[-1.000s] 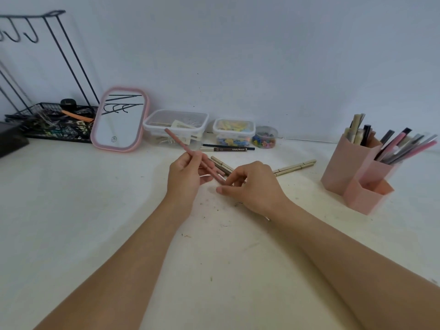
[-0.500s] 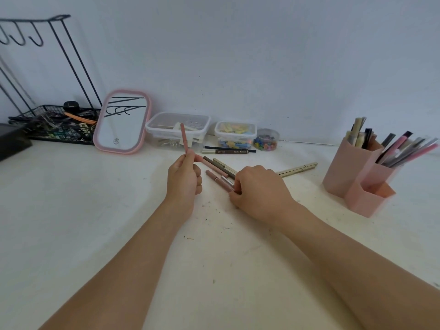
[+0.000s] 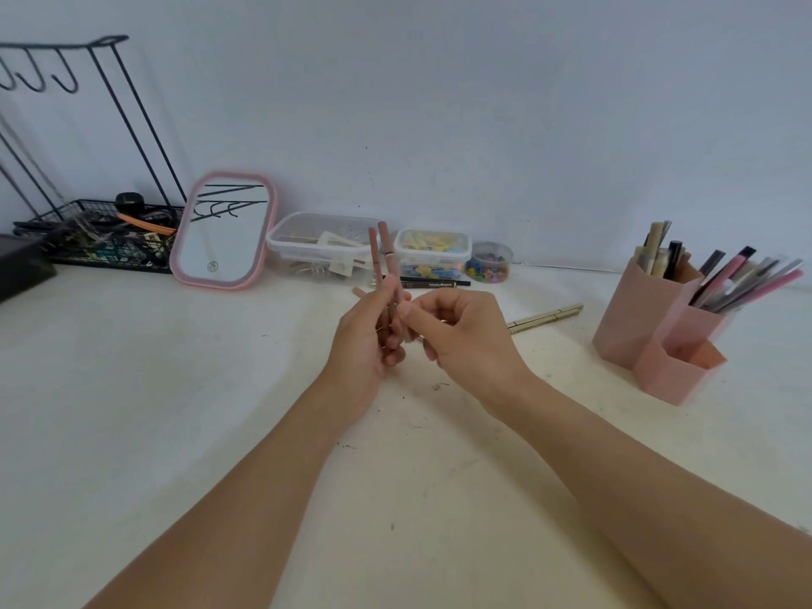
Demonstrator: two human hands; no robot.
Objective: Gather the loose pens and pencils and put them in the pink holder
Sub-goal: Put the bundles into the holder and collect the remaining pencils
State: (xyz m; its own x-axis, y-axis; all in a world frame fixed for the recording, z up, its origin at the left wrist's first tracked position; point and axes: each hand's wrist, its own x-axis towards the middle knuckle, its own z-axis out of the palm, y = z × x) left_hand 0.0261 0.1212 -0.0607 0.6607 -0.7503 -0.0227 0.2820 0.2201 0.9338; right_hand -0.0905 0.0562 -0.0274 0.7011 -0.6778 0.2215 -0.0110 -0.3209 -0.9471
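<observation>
The left hand (image 3: 369, 340) had its grip clamped on two pink pencils (image 3: 381, 252) held upright, the right hand (image 3: 461, 331) pinched against their lower ends. The pink holder (image 3: 659, 345), well apart to the right, already carried many. Gold pens (image 3: 545, 317) and a black pencil (image 3: 435, 283) lay loose on the desk (image 3: 175, 389), so gathering looked partway done.

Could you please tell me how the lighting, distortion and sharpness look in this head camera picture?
Head view: light is soft and even, with only faint shadows under the forearms on the cream table. Wide-angle distortion makes the black wire hook rack lean and stretches the forearms at the bottom edge. The left hand and its two reddish-brown pencils are slightly soft; the pink-framed mirror reflects the rack without glare.
</observation>
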